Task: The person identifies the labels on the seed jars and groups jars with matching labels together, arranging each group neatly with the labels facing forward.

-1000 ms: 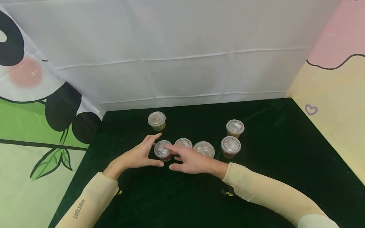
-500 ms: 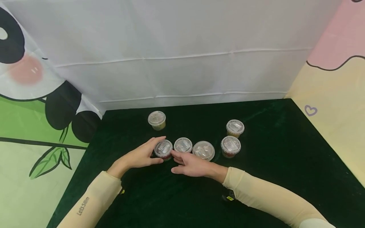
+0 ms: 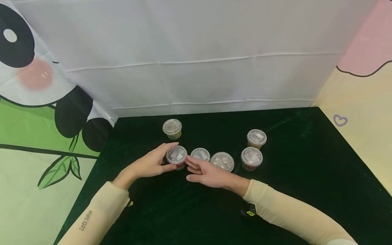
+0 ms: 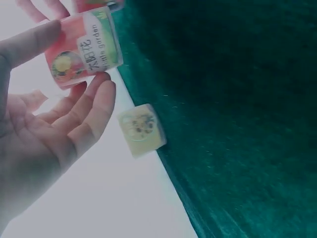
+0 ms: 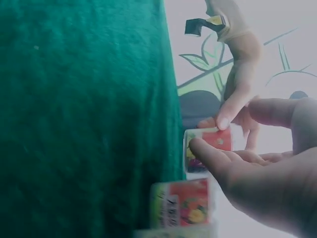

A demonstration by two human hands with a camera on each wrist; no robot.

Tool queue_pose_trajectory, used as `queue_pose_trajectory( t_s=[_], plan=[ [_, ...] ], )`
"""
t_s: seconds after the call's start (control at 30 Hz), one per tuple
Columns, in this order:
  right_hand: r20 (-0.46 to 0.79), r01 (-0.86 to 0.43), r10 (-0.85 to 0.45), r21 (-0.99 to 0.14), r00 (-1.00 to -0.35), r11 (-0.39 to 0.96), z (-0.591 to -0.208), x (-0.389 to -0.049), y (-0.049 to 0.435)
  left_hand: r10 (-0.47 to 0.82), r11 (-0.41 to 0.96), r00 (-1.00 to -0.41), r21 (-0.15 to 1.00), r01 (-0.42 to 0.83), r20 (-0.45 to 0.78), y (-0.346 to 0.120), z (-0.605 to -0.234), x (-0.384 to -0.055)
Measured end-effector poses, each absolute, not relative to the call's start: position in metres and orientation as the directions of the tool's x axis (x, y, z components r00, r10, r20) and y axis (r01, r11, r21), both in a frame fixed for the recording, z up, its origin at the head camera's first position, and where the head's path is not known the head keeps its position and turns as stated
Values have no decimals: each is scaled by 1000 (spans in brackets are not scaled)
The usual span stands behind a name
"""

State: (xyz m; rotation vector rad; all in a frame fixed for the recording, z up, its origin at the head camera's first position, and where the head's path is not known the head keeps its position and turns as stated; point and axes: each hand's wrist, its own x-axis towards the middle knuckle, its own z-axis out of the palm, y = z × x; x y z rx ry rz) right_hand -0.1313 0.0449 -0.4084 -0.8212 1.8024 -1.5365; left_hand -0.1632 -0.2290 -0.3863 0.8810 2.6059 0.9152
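In the head view, my left hand (image 3: 149,164) grips a lidded plastic cup (image 3: 176,154) with a red label, thumb at the near side and fingers round the far side. The left wrist view shows this cup (image 4: 85,47) between thumb and fingers, its label reading "little garden". My right hand (image 3: 211,173) lies at the cup's right, fingers extended toward it and thumb apart. In the right wrist view its fingertips (image 5: 200,148) overlap the cup; whether they touch it is unclear. Right behind that hand stand two lidded cups, one (image 3: 200,154) beside the other (image 3: 223,160).
A lidded cup with yellowish sides (image 3: 172,128) stands at the back left of the dark green cloth (image 3: 183,214). On the right are a red-labelled cup (image 3: 251,158) and a yellowish one (image 3: 256,137) just behind it. A white backdrop (image 3: 196,81) rises behind the table.
My left thumb and fingers have come onto the red-labelled cup, which has risen slightly. My right hand has drawn back from over its lid to its right side. The head view has shifted slightly.
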Motion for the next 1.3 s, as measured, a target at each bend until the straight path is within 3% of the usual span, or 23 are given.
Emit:
queue_pose_trajectory(
  t_s=[0.5,0.73,0.97,1.3],
  plan=[
    [205,-237,-632,-971,-747,-35,-366,-144,81,516,437,-849,818,374,112,-190,-345,-166],
    [302,-296,-494,-951,-815,-92,-353,-152,95,547,300,-824,883,362,152,-167,-324,-164],
    [228,-160,-443,-970,-867,-186,-342,-158,106,622,154,-771,942,297,141,-149,-312,-167],
    [143,-44,-465,-976,-874,-215,-340,-161,115,623,169,-773,945,282,119,-140,-317,-170]
  ],
)
